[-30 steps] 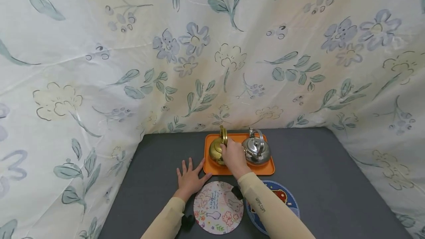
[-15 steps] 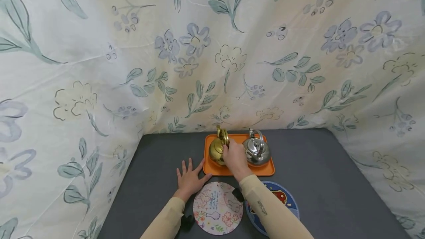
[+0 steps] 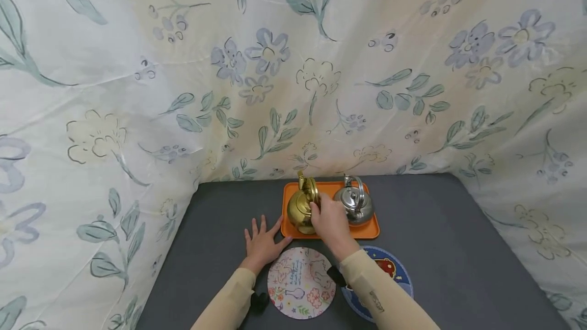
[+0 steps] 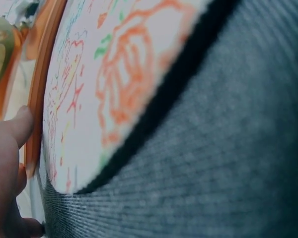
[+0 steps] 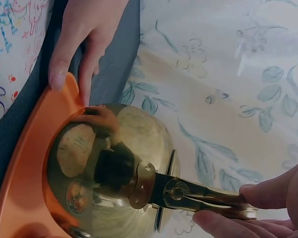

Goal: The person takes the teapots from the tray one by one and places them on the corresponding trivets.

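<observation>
Nearest the person, a white round mat with printed drawings (image 3: 301, 283) and a blue round mat (image 3: 401, 280) lie side by side on the dark worktop (image 3: 220, 218), the right forearm hiding part of the blue one. Just beyond the white mat, the left hand (image 3: 262, 248) rests with its fingers spread, its thumb touching the near left corner of an orange tray (image 3: 290, 191), apparently to steady it.

Past that, the right hand (image 3: 331, 220) has its thumb and fingers closed round the handle (image 5: 203, 198) of a gold kettle (image 3: 299, 210). This kettle is at the left part of the tray, its spout pointing away from the person; whether its base rests on the tray or is slightly raised cannot be told.

Just right of it, the silver kettle (image 3: 355, 202) sits in the tray, untouched as far as the views show.

The work looks to be at an early stage: the grip on the gold kettle is made, but neither kettle is away from the tray, and handling of the silver one seems not yet begun. Farthest off hangs a floral cloth (image 3: 293, 75).
</observation>
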`<action>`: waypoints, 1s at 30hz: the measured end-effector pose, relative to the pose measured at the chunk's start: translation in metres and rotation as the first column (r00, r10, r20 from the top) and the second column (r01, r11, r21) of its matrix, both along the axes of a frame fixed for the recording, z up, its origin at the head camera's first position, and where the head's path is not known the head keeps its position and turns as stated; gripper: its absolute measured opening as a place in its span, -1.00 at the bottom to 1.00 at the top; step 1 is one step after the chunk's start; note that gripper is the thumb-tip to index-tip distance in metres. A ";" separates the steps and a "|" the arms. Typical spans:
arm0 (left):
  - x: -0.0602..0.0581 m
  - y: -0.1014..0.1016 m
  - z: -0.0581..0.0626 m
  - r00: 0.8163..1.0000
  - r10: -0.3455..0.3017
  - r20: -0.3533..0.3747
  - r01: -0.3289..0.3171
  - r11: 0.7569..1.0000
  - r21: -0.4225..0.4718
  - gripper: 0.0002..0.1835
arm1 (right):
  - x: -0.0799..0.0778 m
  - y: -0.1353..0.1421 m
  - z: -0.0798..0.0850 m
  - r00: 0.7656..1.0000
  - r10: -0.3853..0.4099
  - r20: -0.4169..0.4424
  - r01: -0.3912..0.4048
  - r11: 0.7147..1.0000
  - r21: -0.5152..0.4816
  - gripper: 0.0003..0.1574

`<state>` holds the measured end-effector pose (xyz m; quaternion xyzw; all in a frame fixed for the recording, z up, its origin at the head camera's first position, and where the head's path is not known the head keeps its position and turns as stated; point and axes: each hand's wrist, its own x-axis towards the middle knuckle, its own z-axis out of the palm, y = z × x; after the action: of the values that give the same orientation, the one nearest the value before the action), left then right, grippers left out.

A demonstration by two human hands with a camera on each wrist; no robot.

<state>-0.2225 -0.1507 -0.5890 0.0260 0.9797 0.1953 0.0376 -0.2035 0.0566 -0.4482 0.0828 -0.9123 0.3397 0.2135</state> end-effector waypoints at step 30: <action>0.009 0.004 0.006 1.000 0.016 -0.007 -0.016 1.000 -0.016 -0.22 | 0.096 0.012 -0.007 0.987 0.124 -0.104 -0.126 0.992 -0.008 -0.68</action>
<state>-0.2134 -0.1471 -0.5829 0.0184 0.9815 0.1876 0.0331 -0.1073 0.0683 -0.4550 0.1558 -0.8905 0.3542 0.2394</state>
